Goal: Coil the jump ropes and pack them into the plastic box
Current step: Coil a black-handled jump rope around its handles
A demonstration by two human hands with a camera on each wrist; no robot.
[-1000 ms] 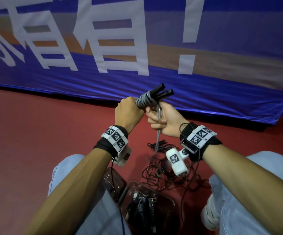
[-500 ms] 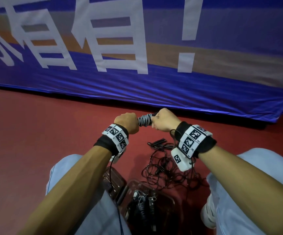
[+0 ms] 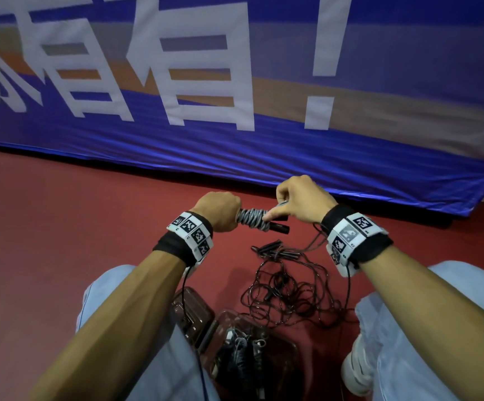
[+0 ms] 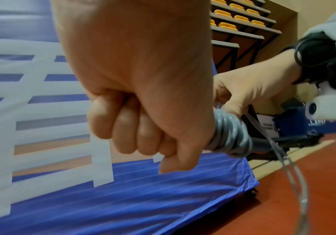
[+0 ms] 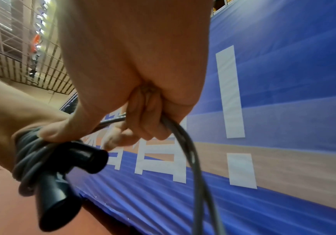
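My left hand (image 3: 222, 211) (image 4: 143, 124) grips the black handles of a grey jump rope (image 3: 253, 219) (image 4: 231, 136), whose cord is wound tightly round them. The handle ends (image 5: 66, 178) stick out to the right. My right hand (image 3: 298, 198) (image 5: 143, 120) holds the loose grey cord (image 5: 189, 152) in curled fingers, its thumb pressing on the coil. A clear plastic box (image 3: 281, 354) on the floor between my knees holds coiled ropes. A tangle of black jump ropes (image 3: 290, 287) lies on the floor beyond it.
The box's lid (image 3: 194, 314) stands open against my left knee. A blue banner (image 3: 235, 125) hangs just ahead, down to the red floor (image 3: 61, 241). My white shoe (image 3: 356, 369) is at the lower right. Tiered seats (image 4: 241, 22) rise behind the banner.
Both hands came down from chest height with the wound rope, which turned from pointing up to lying level. My right hand then shifted its grip to the loose cord end.
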